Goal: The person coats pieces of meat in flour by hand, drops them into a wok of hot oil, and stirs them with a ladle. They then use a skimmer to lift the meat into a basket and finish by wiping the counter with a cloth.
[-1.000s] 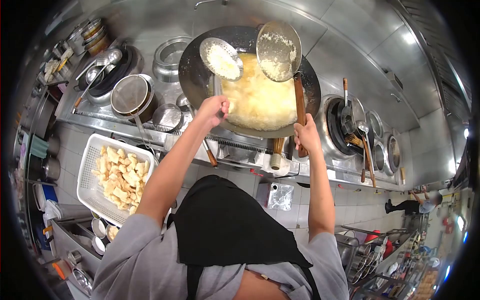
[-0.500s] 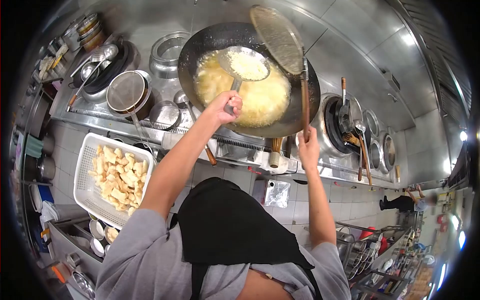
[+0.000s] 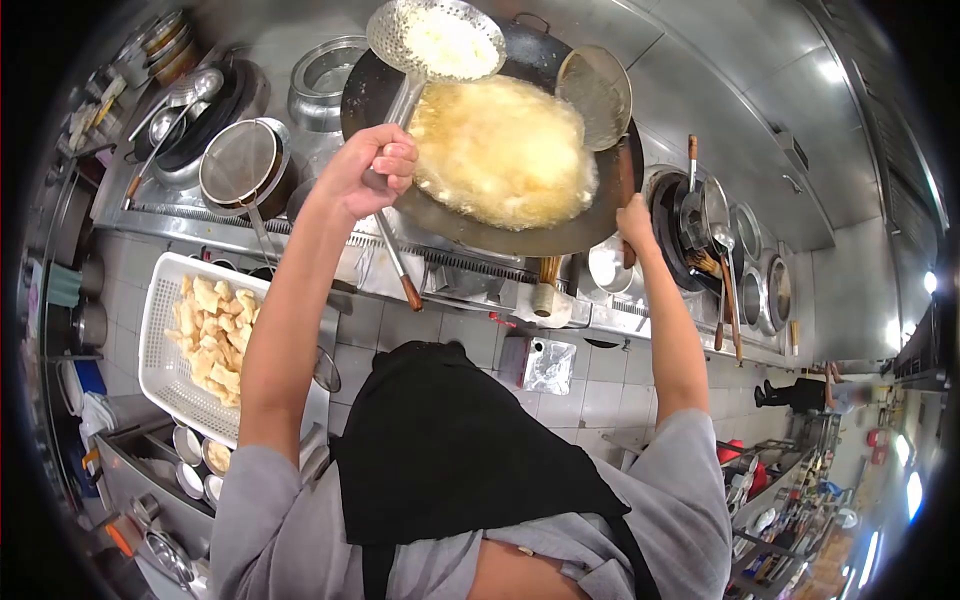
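Note:
My left hand (image 3: 372, 168) is closed round the handle of a perforated ladle (image 3: 383, 52); pale crumbly bits (image 3: 447, 45) lie in its bowl, above the far left rim of the wok. In my right hand (image 3: 636, 222) is the wooden handle of a round mesh strainer (image 3: 597, 98), its head over the right side of the wok. Bubbling yellow oil (image 3: 505, 150) fills the middle of the large black wok (image 3: 460, 225).
A white basket (image 3: 155, 345) of pale fried pieces (image 3: 215, 330) stands at the left. Another sieve (image 3: 240, 165) rests on a pot. A metal pot (image 3: 330, 80) sits behind the wok's left side. Ladles and brushes lie right. A person (image 3: 800, 393) is far right.
The ladle has risen and moved away to the upper left, off the oil. The strainer has come lower, nearer the wok's right side. More foam shows on the oil.

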A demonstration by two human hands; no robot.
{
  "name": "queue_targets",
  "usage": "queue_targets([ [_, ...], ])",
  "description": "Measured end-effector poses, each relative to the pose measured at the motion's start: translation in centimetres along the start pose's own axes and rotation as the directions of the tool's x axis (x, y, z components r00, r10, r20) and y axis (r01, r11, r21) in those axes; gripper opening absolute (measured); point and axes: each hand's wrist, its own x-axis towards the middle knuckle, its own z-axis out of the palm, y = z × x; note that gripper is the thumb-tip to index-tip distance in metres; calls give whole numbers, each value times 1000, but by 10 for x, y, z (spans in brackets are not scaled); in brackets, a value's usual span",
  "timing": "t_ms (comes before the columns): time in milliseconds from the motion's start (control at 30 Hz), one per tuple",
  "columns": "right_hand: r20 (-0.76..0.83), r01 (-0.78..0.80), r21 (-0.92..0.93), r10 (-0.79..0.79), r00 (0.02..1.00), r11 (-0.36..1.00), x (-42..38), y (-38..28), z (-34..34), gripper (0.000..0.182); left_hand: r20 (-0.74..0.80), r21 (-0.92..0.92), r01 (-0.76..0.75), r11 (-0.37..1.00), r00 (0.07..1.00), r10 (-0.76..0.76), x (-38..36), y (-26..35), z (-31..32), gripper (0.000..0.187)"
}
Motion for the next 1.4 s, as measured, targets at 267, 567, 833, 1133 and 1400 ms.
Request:
queue_targets([
  [267, 671, -404, 583, -136, 729, 705, 26, -37, 69, 12, -53, 118, -62, 991, 996, 69, -39, -6, 13, 9],
  [567, 667, -383, 713, -399, 629, 587, -9, -62, 72, 12, -131, 161, -40, 986, 989, 62, -47, -13, -14, 14],
  [833, 323, -6, 658, -275, 906, 753, -82, -66, 31, 27, -180, 102, -15, 995, 983, 33, -31, -25, -60, 22],
  [1133, 187, 59, 636, -227, 956, 770, -116, -74, -9, 25, -284, 132, 49, 990, 959, -9, 4, -27, -54, 25],
  [1400, -83, 264, -59, -268, 960, 963, -150, -78, 45, 28, -170, 88, 93, 992, 982, -77, 67, -45, -39, 25],
])
